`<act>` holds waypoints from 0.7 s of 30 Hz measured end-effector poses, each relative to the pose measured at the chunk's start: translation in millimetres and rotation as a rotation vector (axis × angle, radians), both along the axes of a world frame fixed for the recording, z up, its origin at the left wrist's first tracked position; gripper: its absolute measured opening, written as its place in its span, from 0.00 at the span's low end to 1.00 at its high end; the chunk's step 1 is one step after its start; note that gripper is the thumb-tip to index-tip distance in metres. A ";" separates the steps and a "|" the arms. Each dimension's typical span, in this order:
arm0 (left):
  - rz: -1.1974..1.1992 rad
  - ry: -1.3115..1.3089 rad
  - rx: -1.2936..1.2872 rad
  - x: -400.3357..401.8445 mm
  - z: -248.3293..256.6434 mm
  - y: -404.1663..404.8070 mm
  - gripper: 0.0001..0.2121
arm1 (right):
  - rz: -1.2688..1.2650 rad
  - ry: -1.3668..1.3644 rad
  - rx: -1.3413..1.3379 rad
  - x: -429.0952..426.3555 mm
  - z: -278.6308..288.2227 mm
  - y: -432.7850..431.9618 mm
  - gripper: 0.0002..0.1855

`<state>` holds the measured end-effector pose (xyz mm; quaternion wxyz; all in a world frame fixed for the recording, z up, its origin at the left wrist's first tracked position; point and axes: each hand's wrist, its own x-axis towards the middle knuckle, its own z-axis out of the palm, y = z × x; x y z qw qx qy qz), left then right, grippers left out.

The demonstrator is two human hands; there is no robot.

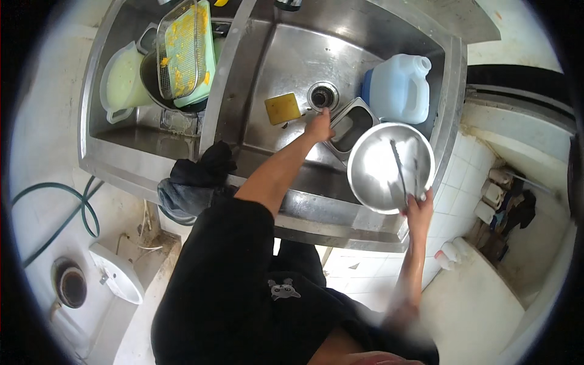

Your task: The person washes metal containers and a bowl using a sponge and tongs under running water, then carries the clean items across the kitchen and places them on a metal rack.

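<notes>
A round stainless-steel bowl (pixel 365 169) is tilted over the right front rim of the sink, its shiny inside facing up. My right hand (pixel 419 211) grips its near right edge. A thin dark utensil (pixel 398 164), perhaps tongs, lies across the bowl, its lower end at my right fingers. My left hand (pixel 320 127) is at the left edge of a rectangular metal pan (pixel 351 130), just in front of the drain (pixel 323 96). Whether those fingers are closed on the pan's rim is unclear. Left of the drain, a yellow sponge (pixel 283 108) lies flat on the basin floor.
A translucent jug (pixel 397 89) with blue liquid stands at the basin's right. Across the divider (pixel 221 73), the left basin holds a plastic pitcher (pixel 123 77), a dark pot (pixel 153 77) and a food-smeared wire basket (pixel 180 50). Dark cloths (pixel 196 175) hang over the front rim.
</notes>
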<state>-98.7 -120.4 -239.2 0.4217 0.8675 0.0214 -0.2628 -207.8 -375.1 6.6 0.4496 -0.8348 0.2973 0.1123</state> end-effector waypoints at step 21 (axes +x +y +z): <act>-0.542 -0.757 0.434 12.6 157.7 -8.2 0.03 | -0.116 -0.443 -0.821 -54.2 84.7 22.5 0.27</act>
